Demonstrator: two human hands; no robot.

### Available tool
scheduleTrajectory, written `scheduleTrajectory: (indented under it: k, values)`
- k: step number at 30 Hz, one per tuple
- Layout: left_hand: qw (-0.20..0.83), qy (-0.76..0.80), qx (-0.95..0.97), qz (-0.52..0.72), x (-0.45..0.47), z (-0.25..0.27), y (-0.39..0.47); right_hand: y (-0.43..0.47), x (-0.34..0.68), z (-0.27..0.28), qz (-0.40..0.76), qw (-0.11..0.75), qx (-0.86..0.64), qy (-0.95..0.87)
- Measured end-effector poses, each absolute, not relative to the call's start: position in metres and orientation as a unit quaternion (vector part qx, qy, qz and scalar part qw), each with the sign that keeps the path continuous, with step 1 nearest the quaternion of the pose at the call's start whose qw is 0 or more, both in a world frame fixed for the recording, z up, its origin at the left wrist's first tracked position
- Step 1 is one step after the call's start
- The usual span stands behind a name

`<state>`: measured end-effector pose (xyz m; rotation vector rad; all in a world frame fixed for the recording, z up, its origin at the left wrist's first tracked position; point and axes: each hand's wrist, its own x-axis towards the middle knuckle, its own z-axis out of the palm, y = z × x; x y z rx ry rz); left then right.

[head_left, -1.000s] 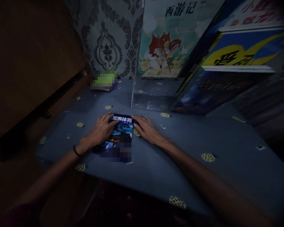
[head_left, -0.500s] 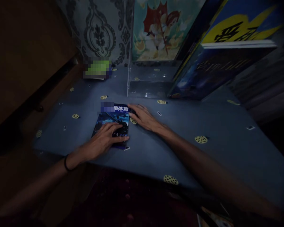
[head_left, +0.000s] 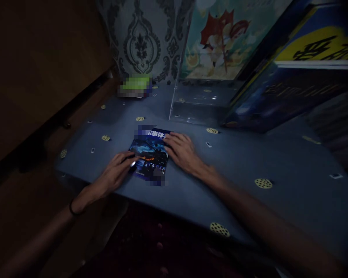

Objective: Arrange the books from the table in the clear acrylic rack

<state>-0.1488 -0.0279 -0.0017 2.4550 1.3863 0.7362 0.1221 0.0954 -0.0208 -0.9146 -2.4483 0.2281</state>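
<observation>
A small dark-blue booklet [head_left: 152, 148] with a tank picture and white Chinese characters lies on the cloth-covered table. At its left edge, my left hand [head_left: 116, 170] has its fingers drawn together on the booklet, the tips reaching onto the cover. What lies under those fingertips is hidden. My right hand [head_left: 182, 152] rests with its fingers stretched out over the upper right edge of the booklet, covering part of the title. The left wrist wears a black band.
Behind the booklet stands a clear acrylic holder [head_left: 197, 114] with a picture in it. Large books [head_left: 278, 92] lean at the right. A blurred green item [head_left: 136, 85] sits by the patterned wall. The table edge [head_left: 168, 214] runs close in front of me.
My left hand has slid off the middle of the cover to its left edge, uncovering the tank picture. My right hand now overlaps the upper right of the cover. The view has shifted.
</observation>
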Motion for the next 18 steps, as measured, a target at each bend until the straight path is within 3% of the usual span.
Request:
scheduleTrajectory:
  k: [3, 7, 10, 18]
  values:
    - [0.092, 0.519, 0.814, 0.246, -0.165, -0.011, -0.028, 0.059, 0.094, -0.015, 0.105, 0.254, -0.208, -0.939]
    - [0.088, 0.533, 0.808, 0.233, -0.169, -0.016, -0.03, 0.02, 0.069, -0.007, 0.149, 0.171, -0.057, -0.972]
    - [0.077, 0.538, 0.808, 0.228, -0.167, -0.016, -0.031, 0.012, 0.079, -0.009, 0.179, 0.157, -0.061, -0.969]
    - [0.016, 0.504, 0.829, 0.241, -0.166, -0.017, -0.032, 0.008, 0.128, -0.004, 0.287, 0.246, -0.123, -0.918]
